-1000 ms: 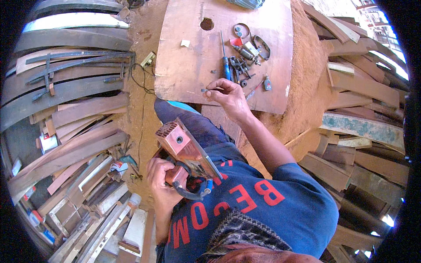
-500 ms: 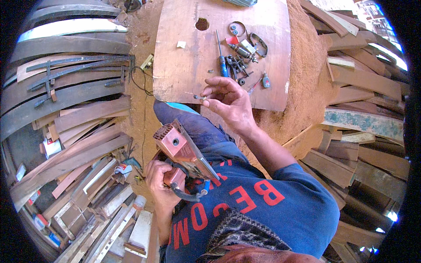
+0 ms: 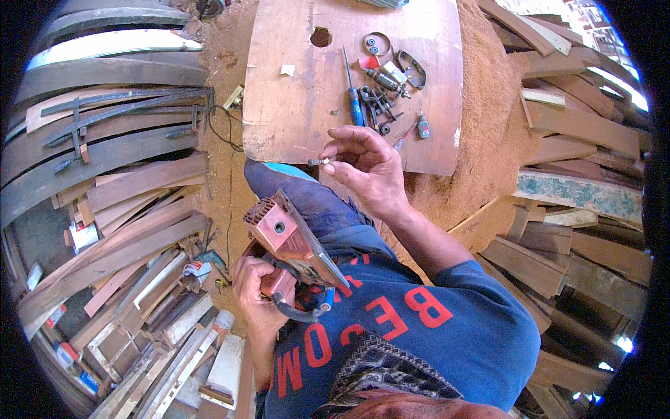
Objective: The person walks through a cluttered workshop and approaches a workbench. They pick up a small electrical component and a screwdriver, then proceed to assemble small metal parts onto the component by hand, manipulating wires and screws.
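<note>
Reddish-orange casing covers the power tool [image 3: 283, 227], which is held up on the person's side of the plywood board [image 3: 279, 115], off its near left corner. Its flat metal base plate faces away to the right, and the tool sits tilted in front of the blue shirt [image 3: 419, 335]. The left hand [image 3: 252, 285] has its fingers curled around the tool's rear handle; part of that grip is hidden behind the tool. At the near edge of the board, the right hand [image 3: 366, 167] pinches a small piece [image 3: 317, 162] between thumb and fingertips, the other fingers loosely bent. That piece is dark at 1 end and paler at the other, too small to make out fully.

On the board's right half lie a screwdriver [image 3: 355, 105] with a blue handle, a cluster of dark metal parts [image 3: 379, 108], a black curved band [image 3: 413, 70], 2 small round parts [image 3: 372, 46] inside a thin ring, and a little bottle [image 3: 423, 127]. Toward the board's far end are a round hole [image 3: 321, 37] and a white scrap [image 3: 287, 70]. Sawdust [image 3: 492, 105] is heaped right of the board, and to its left lie stacked planks [image 3: 105, 68].
</note>
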A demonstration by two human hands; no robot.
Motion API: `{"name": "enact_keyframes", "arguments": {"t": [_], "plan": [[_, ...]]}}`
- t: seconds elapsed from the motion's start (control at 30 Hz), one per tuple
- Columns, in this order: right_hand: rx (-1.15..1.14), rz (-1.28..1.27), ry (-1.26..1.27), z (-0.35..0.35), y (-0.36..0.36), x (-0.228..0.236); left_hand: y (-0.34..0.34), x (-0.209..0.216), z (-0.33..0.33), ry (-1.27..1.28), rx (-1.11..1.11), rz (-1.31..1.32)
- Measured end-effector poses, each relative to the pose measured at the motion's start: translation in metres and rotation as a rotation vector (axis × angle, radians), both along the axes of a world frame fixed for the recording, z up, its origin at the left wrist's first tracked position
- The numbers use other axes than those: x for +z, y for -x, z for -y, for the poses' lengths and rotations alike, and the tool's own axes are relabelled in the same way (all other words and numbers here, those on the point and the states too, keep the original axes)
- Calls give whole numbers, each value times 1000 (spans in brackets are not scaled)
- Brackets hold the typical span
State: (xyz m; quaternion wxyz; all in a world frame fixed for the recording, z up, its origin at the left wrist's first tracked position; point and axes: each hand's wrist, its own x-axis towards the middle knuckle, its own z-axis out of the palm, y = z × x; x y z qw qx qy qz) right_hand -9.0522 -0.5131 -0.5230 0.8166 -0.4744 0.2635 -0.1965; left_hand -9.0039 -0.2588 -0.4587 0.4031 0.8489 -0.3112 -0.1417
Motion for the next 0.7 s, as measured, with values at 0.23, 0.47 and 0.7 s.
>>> {"name": "enact_keyframes", "arguments": {"t": [0.23, 0.47, 0.7], "plan": [[12, 10, -382, 0, 4, -9, -1, 1, 1, 12, -2, 21], [-7, 37, -535, -4, 1, -13, 0, 0, 1, 7, 2, 16], [-34, 29, -536, -6, 1, -16, 1, -2, 0, -3, 18, 9]]}}
